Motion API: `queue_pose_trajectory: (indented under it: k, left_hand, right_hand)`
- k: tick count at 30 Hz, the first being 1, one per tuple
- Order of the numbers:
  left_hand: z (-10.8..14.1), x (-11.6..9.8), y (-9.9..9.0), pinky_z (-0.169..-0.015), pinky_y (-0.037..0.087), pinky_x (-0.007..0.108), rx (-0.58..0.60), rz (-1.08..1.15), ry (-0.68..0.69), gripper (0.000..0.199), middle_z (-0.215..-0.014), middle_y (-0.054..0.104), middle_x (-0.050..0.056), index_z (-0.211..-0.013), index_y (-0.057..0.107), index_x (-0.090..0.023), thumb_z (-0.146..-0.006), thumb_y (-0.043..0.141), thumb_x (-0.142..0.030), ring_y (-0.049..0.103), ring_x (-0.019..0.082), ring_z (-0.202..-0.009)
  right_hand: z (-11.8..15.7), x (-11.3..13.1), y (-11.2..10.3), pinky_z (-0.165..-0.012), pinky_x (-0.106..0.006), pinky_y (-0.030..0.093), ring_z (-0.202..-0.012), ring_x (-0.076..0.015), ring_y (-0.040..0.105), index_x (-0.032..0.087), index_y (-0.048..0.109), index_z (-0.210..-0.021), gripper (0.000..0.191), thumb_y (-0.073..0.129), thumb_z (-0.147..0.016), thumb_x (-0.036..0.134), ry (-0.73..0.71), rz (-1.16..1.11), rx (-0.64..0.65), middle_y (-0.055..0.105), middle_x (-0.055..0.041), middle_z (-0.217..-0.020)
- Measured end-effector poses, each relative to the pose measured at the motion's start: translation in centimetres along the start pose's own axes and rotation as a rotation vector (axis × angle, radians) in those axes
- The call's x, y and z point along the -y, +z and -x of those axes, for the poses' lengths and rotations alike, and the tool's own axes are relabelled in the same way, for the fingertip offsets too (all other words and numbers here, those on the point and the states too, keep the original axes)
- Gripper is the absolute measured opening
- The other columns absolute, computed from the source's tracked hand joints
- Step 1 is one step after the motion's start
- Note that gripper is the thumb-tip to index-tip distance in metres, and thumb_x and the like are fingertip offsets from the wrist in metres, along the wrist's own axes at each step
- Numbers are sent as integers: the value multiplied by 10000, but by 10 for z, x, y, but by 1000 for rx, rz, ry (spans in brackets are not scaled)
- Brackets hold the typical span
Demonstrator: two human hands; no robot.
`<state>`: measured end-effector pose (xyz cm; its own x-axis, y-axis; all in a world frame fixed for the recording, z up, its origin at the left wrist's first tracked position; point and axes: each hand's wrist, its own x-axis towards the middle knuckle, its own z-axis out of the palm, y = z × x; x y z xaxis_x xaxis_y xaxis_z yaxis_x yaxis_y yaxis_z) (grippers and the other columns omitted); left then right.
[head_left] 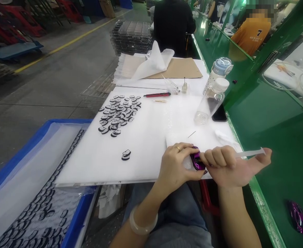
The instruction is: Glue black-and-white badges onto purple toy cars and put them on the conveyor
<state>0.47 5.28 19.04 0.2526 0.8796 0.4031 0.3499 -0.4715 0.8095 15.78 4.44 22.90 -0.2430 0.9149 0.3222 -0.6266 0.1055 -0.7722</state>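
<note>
A small purple toy car (198, 161) is held over the white work surface near its front right edge. My left hand (178, 165) grips the car from the left between thumb and fingers. My right hand (230, 165) is at the car's right side, its fingers curled and their tips at the car. A thin white strip (250, 153) runs from this hand's fingers to its outstretched thumb. Whether the fingers also hold a small tool is hidden. A thin needle-like piece (192, 134) lies just beyond the hands.
Many small black-edged pieces (119, 113) lie at the left, with a couple (126, 155) nearer. A red pen-like tool (157, 94), bottles (210, 101) and a phone (219, 114) lie further back. Another purple car (298, 217) sits on the green bench. A blue tray (83, 213) stands lower left.
</note>
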Motion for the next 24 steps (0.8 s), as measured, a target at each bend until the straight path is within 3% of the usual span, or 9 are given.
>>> queue_pose_trajectory:
  k: [9,24]
  left_hand:
    - [1,-1,-2,-889,522,455,14,-5,-11,444,-1060,754,47,-967,742,-229,-541,862,-265,704,269,-981]
    - [1,-1,0,-883,521,460,12,-5,-16,450,-1058,752,50,-969,733,-238,-539,865,-264,701,271,-981]
  right_hand:
    - [0,0,-2,-488,-328,214,-448,-123,185,214,284,-535,702,281,-775,873,-16,9,38,133,47,-451]
    - [7,-6,11,-512,-331,208,-420,-119,150,221,247,-522,693,231,-761,871,-184,185,-83,138,46,-437]
